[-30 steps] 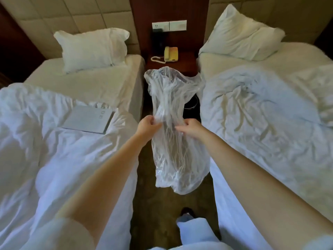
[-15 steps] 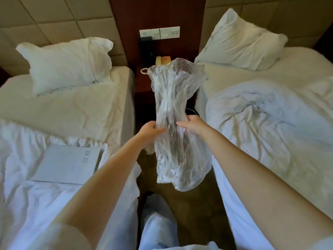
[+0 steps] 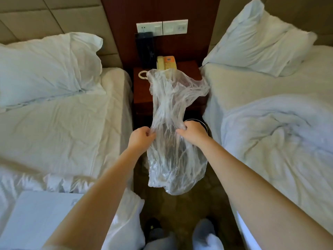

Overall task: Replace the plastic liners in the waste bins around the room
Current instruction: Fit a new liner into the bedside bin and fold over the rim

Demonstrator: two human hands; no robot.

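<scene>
Left grip (image 3: 142,137) and right grip (image 3: 192,131) each pinch the clear plastic liner (image 3: 173,159) near its middle, fingers curled into the film. They hold it in the air above the floor (image 3: 180,210) between the two beds. Its flared upper end rises in front of the nightstand (image 3: 142,94). The dark rim of the waste bin (image 3: 205,126) shows just behind the right grip, at the nightstand's front edge. I judge the liner not yet spread or fitted. Opening it, seating it and folding it over the rim remain, plus any other bins.
</scene>
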